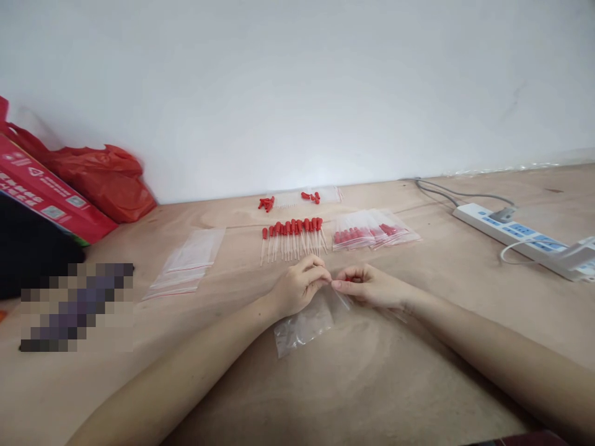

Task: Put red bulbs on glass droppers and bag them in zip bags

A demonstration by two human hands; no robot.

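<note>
My left hand [304, 284] is closed in a pinch on the top of a clear zip bag [302, 334], whose lower part spreads over the table. Close beside it, my right hand [372, 286] has its fingers curled round a dropper, of which a bit of red bulb [348, 279] shows; its thumb and fingertip meet the bag's edge. Thin clear stems show faintly under the right wrist. Just beyond the hands lies a row of glass-like droppers [292, 229] with red bulbs. To their right are filled zip bags [356, 232] holding red-bulbed droppers.
Flat zip bags [186, 263] lie at the left. Loose red bulbs [266, 204] and more clear bags [328, 194] sit near the wall. At right stands a power strip [520, 232] with cables. A red plastic bag [106, 179] and a printed box [41, 186] are at far left.
</note>
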